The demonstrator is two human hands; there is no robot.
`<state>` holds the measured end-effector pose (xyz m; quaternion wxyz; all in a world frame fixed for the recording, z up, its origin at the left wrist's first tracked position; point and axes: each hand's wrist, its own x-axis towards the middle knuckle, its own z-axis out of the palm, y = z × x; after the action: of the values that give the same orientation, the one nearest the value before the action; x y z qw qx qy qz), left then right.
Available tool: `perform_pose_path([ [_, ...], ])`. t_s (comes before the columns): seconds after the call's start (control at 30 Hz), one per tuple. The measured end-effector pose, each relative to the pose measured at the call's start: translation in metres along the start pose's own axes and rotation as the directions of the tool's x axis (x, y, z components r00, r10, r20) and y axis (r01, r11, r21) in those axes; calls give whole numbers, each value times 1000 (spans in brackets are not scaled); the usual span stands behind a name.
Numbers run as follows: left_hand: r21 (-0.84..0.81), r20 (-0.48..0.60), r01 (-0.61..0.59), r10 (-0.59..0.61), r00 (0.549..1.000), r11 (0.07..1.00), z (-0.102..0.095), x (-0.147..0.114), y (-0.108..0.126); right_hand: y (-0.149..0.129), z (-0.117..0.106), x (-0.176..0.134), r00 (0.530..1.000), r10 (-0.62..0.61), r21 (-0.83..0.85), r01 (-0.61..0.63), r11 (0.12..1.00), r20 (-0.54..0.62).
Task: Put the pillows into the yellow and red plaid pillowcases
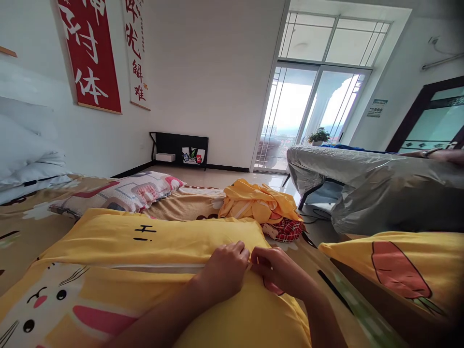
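Note:
A stuffed yellow pillowcase [195,237] lies across the bed in front of me, printed with a white rabbit and a small black face. Along it runs a slit with a pale strip [159,266], which looks like its zipper. My left hand [226,268] is closed on the fabric at the right end of this slit. Right beside it, my right hand [281,266] pinches with thumb and forefinger at the same spot. A tiny bit shows between the fingertips of both hands; its details are too small to make out.
Behind lie a grey-and-pink patterned pillow [126,191] and a crumpled yellow cloth [259,198] over a red checked item [286,229]. At right are a yellow carrot-print cushion [453,261] and a plastic-covered table [362,169] with another person's hand [449,155].

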<state>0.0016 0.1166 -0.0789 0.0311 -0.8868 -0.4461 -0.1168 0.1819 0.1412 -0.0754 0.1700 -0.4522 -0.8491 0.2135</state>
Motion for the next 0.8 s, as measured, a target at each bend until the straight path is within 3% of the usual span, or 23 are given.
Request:
perform_pose_path([
  [0.23, -87, 53, 34, -30, 998, 996, -4, -1, 1, 13, -3, 4, 999, -40, 85, 37, 996, 35],
  [0.47, -316, 71, 164, -149, 986, 935, -8, -2, -1, 15, -8, 0, 996, -91, 128, 93, 987, -20],
  [0.63, -265, 85, 155, -137, 987, 952, -11, -4, 3, 18, -7, 2, 993, -121, 206, 118, 971, 1],
  [0.8, -216, 128, 148, -122, 984, 965, -16, -2, 1, 15, -8, 1, 990, -138, 155, 138, 978, -17],
])
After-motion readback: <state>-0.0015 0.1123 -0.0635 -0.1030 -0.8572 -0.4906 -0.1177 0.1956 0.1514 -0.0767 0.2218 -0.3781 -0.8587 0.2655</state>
